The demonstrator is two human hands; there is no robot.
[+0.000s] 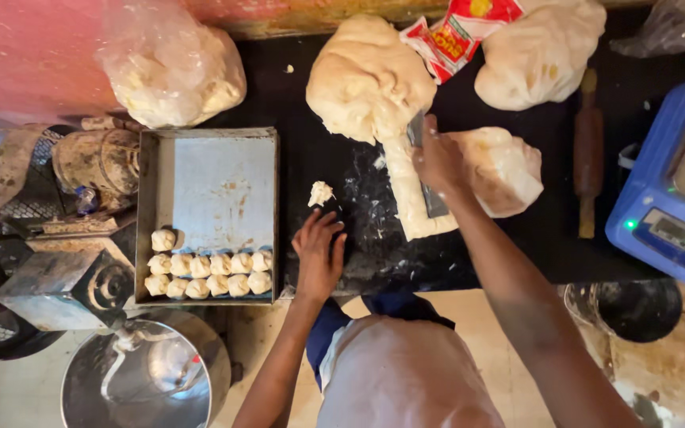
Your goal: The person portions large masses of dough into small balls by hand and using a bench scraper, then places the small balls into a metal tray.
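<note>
My right hand (438, 158) grips a flat metal scraper (431, 196) and presses it along a long strip of dough (407, 190) that runs off a big dough mass (366, 79) on the black counter. My left hand (319, 250) lies palm down on the counter with fingers spread, holding nothing. A small dough piece (320, 192) sits just beyond its fingertips. To the left stands a metal tray (216, 174) with several small dough balls (208, 273) in rows at its near end.
More dough lumps lie at the right (505, 170), the back right (541, 51) and in a plastic bag (172, 67) at the back left. A wooden rolling pin (588, 150) and a blue scale (671, 198) stand at the right. A mixer bowl (148, 376) is below the tray.
</note>
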